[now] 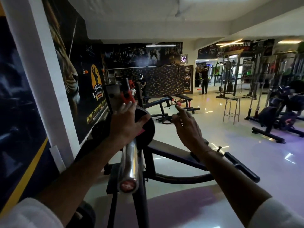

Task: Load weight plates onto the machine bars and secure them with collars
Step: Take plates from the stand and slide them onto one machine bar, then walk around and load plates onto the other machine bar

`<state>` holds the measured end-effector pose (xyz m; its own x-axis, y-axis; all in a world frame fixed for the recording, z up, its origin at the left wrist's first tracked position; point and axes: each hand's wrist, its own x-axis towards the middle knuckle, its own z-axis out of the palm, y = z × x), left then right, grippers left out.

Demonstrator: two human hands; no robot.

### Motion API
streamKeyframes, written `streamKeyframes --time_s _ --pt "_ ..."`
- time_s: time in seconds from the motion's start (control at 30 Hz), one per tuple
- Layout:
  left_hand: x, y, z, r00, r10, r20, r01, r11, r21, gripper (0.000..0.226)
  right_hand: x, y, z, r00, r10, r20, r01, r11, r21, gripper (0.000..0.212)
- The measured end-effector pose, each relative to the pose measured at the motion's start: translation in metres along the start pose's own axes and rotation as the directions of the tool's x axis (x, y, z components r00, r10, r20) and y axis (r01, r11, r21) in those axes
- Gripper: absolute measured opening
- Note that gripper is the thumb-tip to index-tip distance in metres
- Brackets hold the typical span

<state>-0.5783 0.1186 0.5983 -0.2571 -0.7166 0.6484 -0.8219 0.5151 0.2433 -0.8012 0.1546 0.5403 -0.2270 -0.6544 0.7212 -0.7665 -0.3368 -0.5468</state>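
Note:
A chrome machine bar (130, 163) with a red end cap points toward me at centre. A black weight plate (148, 127) sits on the bar's far part. My left hand (125, 124) lies flat against the plate's face, thumb spread to the right, palm pressing on it. My right hand (185, 127) hovers just right of the plate with fingers apart, touching nothing. A red collar-like clamp (127, 96) shows above my left hand on the machine's upper part; what it grips is unclear.
The machine's dark frame (181, 157) and a padded handle (240, 167) spread below and to the right. A poster wall stands close on the left. An adjustable bench (166, 102), a stool (231, 109), bikes and a person lie farther across the glossy floor.

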Motion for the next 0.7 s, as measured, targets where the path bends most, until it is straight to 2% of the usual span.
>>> streamKeyframes --time_s 0.1,0.23,0.5,0.7 --pt "-0.021 0.076 0.010 0.997 0.062 0.038 -0.065 0.994 0.089 0.092 -0.028 0.021 -0.070 0.999 -0.012 -0.038 0.009 0.997 -0.075 0.047" --pt "-0.060 0.170 0.060 0.991 0.128 0.050 -0.130 0.990 0.060 0.093 -0.073 0.069 -0.154 0.999 0.015 -0.039 -0.021 0.986 -0.167 0.048" --pt "-0.120 0.322 0.198 0.949 0.208 0.235 -0.183 0.975 -0.123 0.078 -0.170 0.198 -0.282 0.942 0.314 -0.115 -0.332 0.919 -0.211 0.043" --pt "-0.139 0.417 0.316 0.877 0.323 0.356 -0.239 0.936 -0.259 0.082 -0.218 0.301 -0.342 0.836 0.507 -0.211 -0.549 0.781 -0.297 0.038"
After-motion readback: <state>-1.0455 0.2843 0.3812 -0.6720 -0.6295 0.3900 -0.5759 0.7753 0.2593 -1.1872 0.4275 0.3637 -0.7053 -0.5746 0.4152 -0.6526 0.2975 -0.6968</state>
